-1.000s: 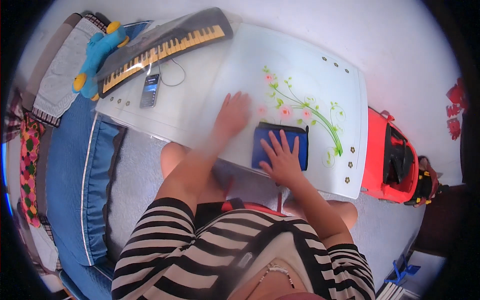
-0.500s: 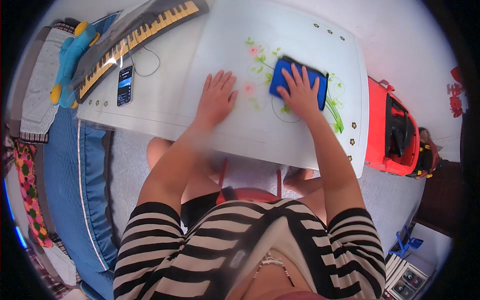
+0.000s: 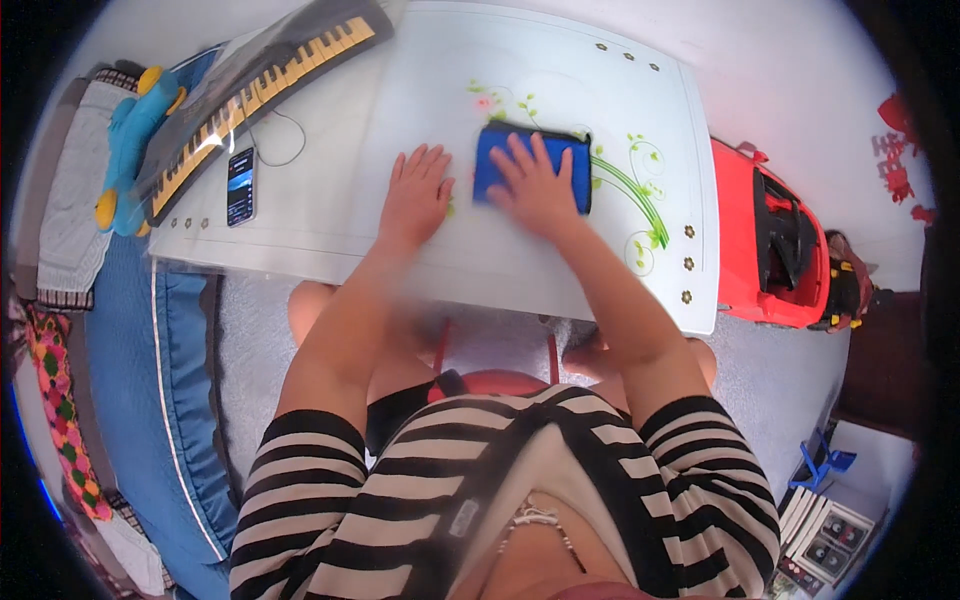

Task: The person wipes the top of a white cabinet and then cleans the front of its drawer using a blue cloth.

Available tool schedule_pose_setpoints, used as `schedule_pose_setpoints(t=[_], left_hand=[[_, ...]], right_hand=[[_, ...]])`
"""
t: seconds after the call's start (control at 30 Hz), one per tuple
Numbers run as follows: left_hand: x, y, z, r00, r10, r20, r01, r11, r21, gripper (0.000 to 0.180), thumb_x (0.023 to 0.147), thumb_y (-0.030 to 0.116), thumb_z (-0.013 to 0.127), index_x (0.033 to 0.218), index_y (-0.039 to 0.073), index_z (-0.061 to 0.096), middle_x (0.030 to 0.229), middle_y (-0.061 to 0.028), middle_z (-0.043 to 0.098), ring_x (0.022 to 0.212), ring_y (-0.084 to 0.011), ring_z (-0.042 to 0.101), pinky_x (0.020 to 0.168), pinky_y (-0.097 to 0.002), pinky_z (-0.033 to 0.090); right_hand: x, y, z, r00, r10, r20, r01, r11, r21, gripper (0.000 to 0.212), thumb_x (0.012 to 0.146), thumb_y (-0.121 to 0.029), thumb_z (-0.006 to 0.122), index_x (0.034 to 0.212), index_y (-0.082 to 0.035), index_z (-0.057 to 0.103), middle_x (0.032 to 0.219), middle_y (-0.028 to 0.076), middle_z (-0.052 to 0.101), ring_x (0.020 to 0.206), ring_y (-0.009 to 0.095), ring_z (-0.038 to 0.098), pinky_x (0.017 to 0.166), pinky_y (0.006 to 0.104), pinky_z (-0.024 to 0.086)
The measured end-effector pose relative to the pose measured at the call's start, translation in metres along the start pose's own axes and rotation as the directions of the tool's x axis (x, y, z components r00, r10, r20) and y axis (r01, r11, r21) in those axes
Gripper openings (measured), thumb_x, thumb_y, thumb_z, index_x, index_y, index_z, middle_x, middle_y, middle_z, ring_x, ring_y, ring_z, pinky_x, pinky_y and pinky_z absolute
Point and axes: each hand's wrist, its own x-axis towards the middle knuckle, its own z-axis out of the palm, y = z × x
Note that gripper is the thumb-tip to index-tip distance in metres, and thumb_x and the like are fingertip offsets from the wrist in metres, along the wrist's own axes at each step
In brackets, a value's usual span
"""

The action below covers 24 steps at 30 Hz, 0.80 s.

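Note:
A flat blue pouch with black edging lies on the white table, which has a printed vine-and-flower design. My right hand rests flat on top of the pouch, fingers spread, hiding much of it. To its left, my left hand lies palm down on the table with its fingers stretched out. Nothing is in the left hand, and it does not touch the pouch.
At the table's left are a black keyboard with yellowish keys under clear plastic, a thin cable and a phone. A blue-and-yellow toy lies beyond. A red toy car stands beside the right edge.
My right hand and the blue pouch have moved left across the table and slightly nearer, toward my left hand. The left hand stays flat in about the same place.

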Motion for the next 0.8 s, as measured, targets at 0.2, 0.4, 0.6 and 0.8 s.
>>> schedule_pose_setpoints(t=[0.2, 0.4, 0.6, 0.8], left_hand=[[0.001, -0.003, 0.002, 1.000, 0.025, -0.017, -0.025, 1.000, 0.003, 0.040, 0.101, 0.021, 0.052, 0.138, 0.007, 0.055, 0.149, -0.0096, 0.052, 0.143, -0.0290, 0.042, 0.122, -0.0497, 0.025], [0.001, 0.001, -0.003, 1.000, -0.002, 0.003, 0.002, 1.000, 0.003, 0.039, 0.102, 0.024, 0.050, 0.137, 0.006, 0.057, 0.149, -0.0096, 0.052, 0.143, -0.0288, 0.041, 0.122, -0.0497, 0.024], [0.001, 0.004, -0.005, 0.999, -0.019, 0.032, 0.019, 1.000, 0.002, 0.040, 0.103, 0.026, 0.050, 0.137, 0.006, 0.056, 0.150, -0.0090, 0.051, 0.144, -0.0283, 0.039, 0.123, -0.0487, 0.022], [0.006, 0.009, -0.010, 1.000, 0.007, 0.019, -0.007, 1.000, -0.004, 0.040, 0.102, 0.025, 0.050, 0.137, 0.006, 0.055, 0.149, -0.0089, 0.052, 0.143, -0.0286, 0.040, 0.122, -0.0490, 0.023]], right_hand=[[-0.132, -0.036, -0.040, 0.977, -0.173, 0.127, 0.162, 0.982, 0.096, 0.069, 0.094, -0.059, 0.055, 0.154, -0.027, 0.043, 0.164, 0.005, 0.032, 0.154, 0.033, 0.019, 0.116, 0.0719, 0.010], [-0.173, 0.042, -0.058, 0.985, 0.024, 0.170, -0.030, 0.999, 0.034, 0.062, 0.096, -0.046, 0.060, 0.153, -0.029, 0.044, 0.164, 0.003, 0.032, 0.155, 0.029, 0.020, 0.121, 0.0638, 0.009], [-0.135, 0.156, -0.029, 0.950, 0.300, -0.088, -0.310, 0.941, -0.134, 0.059, 0.100, -0.050, 0.053, 0.154, -0.030, 0.040, 0.163, 0.002, 0.033, 0.152, 0.031, 0.026, 0.117, 0.0665, 0.018], [-0.035, 0.191, -0.013, 0.811, 0.585, -0.002, -0.581, 0.805, -0.120, 0.065, 0.103, -0.063, 0.032, 0.159, -0.030, 0.031, 0.169, 0.003, 0.021, 0.155, 0.034, 0.015, 0.116, 0.0733, 0.010]])
